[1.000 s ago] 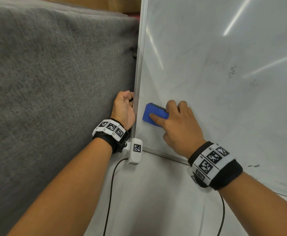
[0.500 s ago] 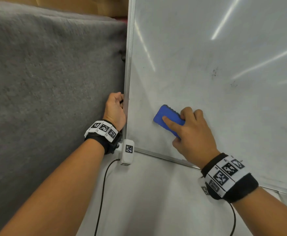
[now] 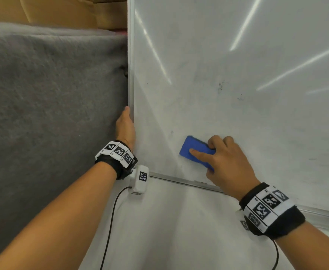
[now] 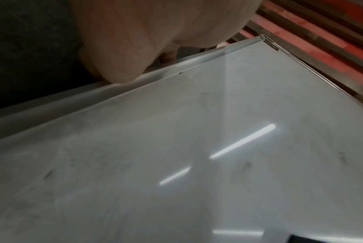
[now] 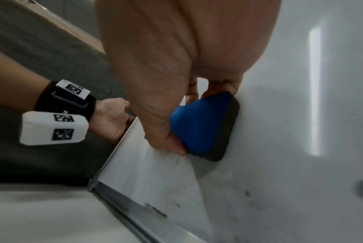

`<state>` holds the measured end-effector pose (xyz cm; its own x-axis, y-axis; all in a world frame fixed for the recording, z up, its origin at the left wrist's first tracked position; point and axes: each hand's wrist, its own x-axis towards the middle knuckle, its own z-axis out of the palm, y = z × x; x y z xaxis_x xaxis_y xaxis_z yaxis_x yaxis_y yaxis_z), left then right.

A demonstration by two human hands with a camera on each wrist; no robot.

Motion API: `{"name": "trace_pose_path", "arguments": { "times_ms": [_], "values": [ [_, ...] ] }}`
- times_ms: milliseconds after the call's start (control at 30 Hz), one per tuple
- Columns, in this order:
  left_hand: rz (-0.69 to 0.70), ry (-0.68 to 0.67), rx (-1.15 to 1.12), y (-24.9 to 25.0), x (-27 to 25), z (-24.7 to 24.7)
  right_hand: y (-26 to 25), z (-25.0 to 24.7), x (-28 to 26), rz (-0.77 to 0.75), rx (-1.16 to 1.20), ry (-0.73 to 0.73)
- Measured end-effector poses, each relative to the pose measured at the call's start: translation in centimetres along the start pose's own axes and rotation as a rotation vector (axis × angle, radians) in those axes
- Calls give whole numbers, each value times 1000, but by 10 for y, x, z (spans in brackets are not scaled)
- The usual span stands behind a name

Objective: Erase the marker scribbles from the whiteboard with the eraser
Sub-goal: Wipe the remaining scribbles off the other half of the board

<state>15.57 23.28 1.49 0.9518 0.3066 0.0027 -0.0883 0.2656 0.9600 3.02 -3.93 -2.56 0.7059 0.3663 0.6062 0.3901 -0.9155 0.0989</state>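
The whiteboard (image 3: 237, 65) stands upright with a metal frame. My right hand (image 3: 203, 148) grips a blue eraser (image 3: 186, 147) and presses its dark felt side flat on the board near the bottom edge. In the right wrist view the thumb and fingers pinch the eraser (image 5: 203, 125) from both sides. My left hand (image 3: 127, 121) holds the board's left frame, fingers curled behind it, as the right wrist view shows my left hand (image 5: 114, 118). Faint dark marker traces (image 3: 220, 86) remain mid-board, with smaller specks (image 3: 240, 98) to their right. Grey smears cover the board (image 4: 197, 148).
A grey felt surface (image 3: 42, 94) fills the left side. A white tabletop (image 3: 169, 230) lies below the board, crossed by black cables (image 3: 111, 221). Brown cardboard (image 3: 62, 10) shows at the top left. The board's bottom rail (image 3: 179, 181) runs just under the eraser.
My right hand has slid the eraser rightward, away from the left frame, staying low on the board. My left hand keeps its hold on the frame.
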Motion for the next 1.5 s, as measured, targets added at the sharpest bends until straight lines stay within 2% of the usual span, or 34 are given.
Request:
{"name": "trace_pose_path", "arguments": {
  "times_ms": [100, 167, 300, 400, 467, 533, 600, 733, 933, 1067, 1133, 1300, 1500],
  "values": [
    [96, 53, 135, 8, -13, 7, 14, -5, -17, -32, -28, -89],
    [161, 91, 279, 9, -14, 10, 24, -13, -23, -1, -31, -95],
    [277, 173, 461, 20, -28, 21, 37, -28, -30, 73, -33, -46],
    [290, 189, 586, 29, -39, 36, 43, -37, -30, 135, -25, 9],
    [387, 216, 658, 37, -53, 51, 50, -45, -29, 188, -15, 57],
    [541, 198, 719, 43, -67, 67, 60, -54, -28, 237, -12, 89],
    [688, 135, 755, 47, -79, 83, 72, -65, -30, 286, -15, 113],
    [865, -88, 732, 50, -105, 118, 91, -83, -40, 388, 14, 173],
    [991, -439, 785, 27, -134, 167, 109, -100, -70, 496, 4, 162],
    [1089, -602, 799, 15, -152, 182, 112, -103, -65, 459, -30, 183],
    [1136, -629, 853, 15, -156, 187, 113, -106, -51, 410, -81, 206],
    [1266, -501, 959, 33, -147, 184, 106, -116, 5, 250, -141, 207],
    [1448, -320, 1142, 74, -112, 170, 99, -132, 79, 57, -136, 256]
  ]
}}
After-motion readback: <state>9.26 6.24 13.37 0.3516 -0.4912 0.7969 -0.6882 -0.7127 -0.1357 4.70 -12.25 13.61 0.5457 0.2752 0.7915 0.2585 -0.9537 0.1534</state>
